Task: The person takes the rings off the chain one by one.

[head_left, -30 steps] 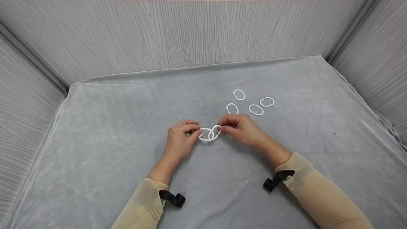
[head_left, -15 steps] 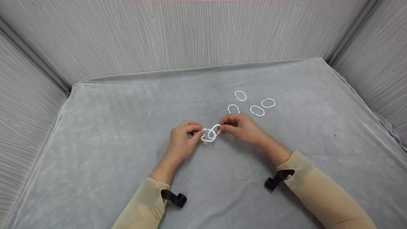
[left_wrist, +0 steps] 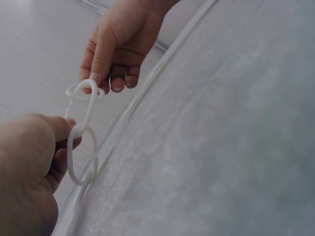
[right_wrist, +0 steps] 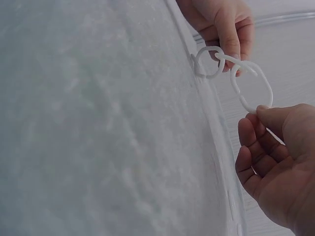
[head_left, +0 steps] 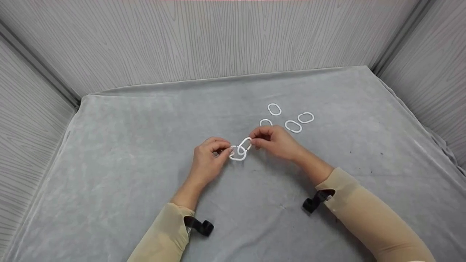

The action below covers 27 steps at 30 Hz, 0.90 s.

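Observation:
White oval plastic rings, each with a small gap, hang linked together between the two hands above the cloth. My left hand pinches the middle ring with thumb and fingertips. A further ring dangles from that middle one, beside the left fingers. The thumb and index finger of my right hand pinch the end ring, which passes through the middle ring. In the head view this end ring slants up toward the right fingertips. Fingertips hide parts of the rings.
Several loose white rings lie on the grey cloth beyond the right hand, among them a far one and a right one. Another ring is partly covered by the right hand. Wood-grain panels stand behind and at the sides.
My right hand has moved slightly up and away, drawing the end ring to a steeper slant. The left hand stays nearly in place, still pinching its ring.

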Tool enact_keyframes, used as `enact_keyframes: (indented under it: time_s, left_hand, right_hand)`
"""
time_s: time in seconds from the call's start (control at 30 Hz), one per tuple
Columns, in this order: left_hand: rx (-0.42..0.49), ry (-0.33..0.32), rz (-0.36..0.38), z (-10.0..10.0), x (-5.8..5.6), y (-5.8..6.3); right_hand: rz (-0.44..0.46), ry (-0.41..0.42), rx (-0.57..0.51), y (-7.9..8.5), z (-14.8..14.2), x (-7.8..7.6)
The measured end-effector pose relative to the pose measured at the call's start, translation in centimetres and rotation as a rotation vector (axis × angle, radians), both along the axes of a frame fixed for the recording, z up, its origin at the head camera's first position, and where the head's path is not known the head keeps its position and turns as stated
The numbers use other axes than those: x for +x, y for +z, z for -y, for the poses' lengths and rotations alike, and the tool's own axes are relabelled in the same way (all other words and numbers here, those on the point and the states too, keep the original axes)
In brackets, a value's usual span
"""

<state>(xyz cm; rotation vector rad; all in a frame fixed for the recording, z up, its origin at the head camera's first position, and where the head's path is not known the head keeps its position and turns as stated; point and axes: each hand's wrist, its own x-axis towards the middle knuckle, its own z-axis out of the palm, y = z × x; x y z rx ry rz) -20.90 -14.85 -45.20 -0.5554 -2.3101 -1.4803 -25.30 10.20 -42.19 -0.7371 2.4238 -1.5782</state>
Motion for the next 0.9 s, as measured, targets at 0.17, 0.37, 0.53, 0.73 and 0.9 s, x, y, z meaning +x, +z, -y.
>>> enact_keyframes:
  time_s: [0.17,0.37,0.53,0.73,0.9]
  left_hand:
    - [-0.006,-0.002,0.004,0.0,0.1,0.0]
    - [0.001,-0.003,0.005,0.0,0.0,-0.1]
    - [0.001,0.007,0.005,-0.1,0.0,-0.1]
    - [0.005,0.002,0.008,-0.1,0.0,0.0]
    - [0.025,-0.014,-0.006,0.0,0.0,0.0]
  right_hand:
    - [0.008,0.023,-0.037,0.0,0.5,-0.1]
    - [0.033,0.020,-0.049,-0.1,1.0,-0.1]
    - [0.058,0.009,-0.053,-0.2,1.3,-0.2]
    - [0.077,0.009,-0.077,-0.3,1.5,-0.3]
    - [0.089,0.013,-0.103,-0.4,1.8,-0.3]
